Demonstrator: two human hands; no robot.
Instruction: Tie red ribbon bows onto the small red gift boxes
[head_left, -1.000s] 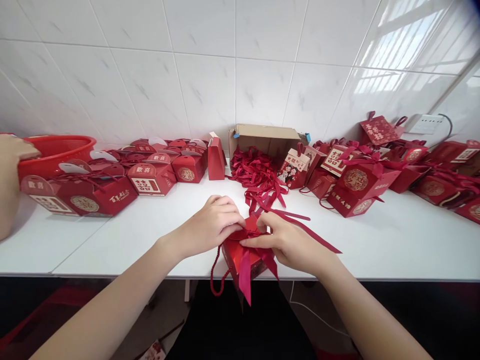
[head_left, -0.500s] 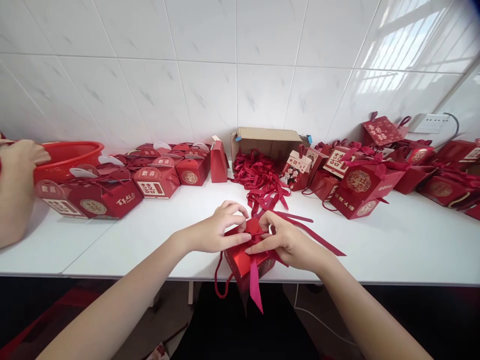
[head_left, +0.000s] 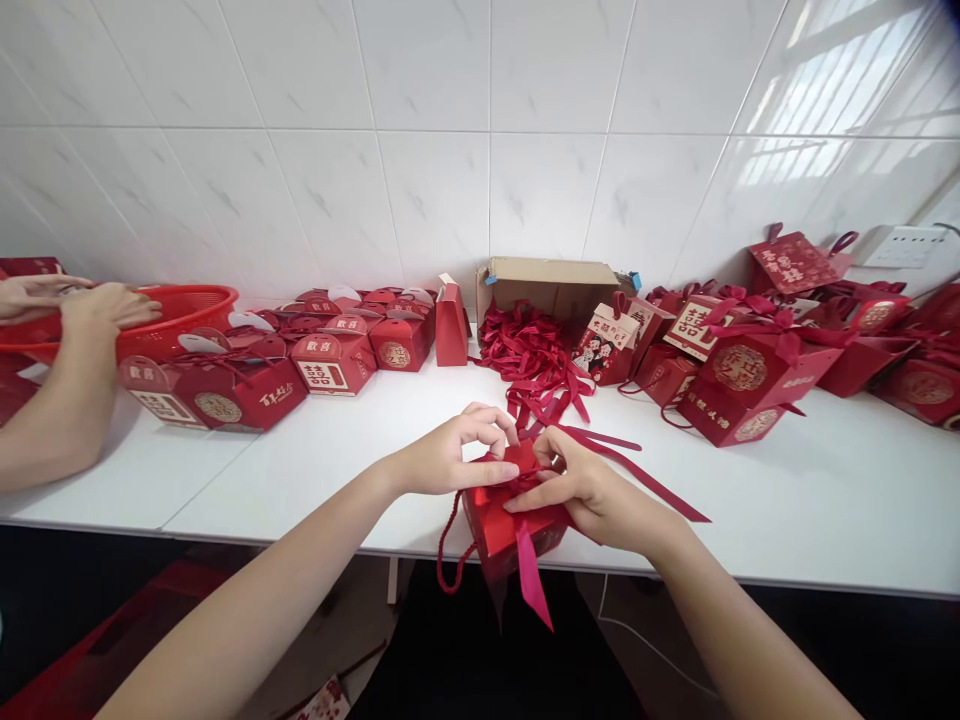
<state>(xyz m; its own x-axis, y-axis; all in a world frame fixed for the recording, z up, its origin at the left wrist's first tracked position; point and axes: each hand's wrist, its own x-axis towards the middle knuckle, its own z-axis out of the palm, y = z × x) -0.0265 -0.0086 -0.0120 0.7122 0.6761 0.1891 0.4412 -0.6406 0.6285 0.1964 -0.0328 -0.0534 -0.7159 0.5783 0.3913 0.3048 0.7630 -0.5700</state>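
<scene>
At the table's front edge sits a red gift box [head_left: 491, 525] with a cord handle [head_left: 444, 560] drooping on its left. A red ribbon [head_left: 532, 580] crosses the box top, one pink-looking end hanging over the front. My left hand [head_left: 457, 450] has its thumb and curled fingers closed on the ribbon's bow at the box top. From the other side, my right hand [head_left: 589, 485] pinches the same ribbon near the bow. The knot itself is partly covered by my fingers.
Behind the box, a cardboard carton [head_left: 555, 268] spills loose red ribbons [head_left: 525, 345]. Red gift boxes stand left [head_left: 334, 358] and right [head_left: 739, 375]. At far left, another person's hands [head_left: 112, 305] are over a red plastic basket [head_left: 199, 300].
The view has turned slightly left, so everything appears shifted to the right. The other person's second hand has come into view over the basket. My hands keep nearly the same grip on the ribbon.
</scene>
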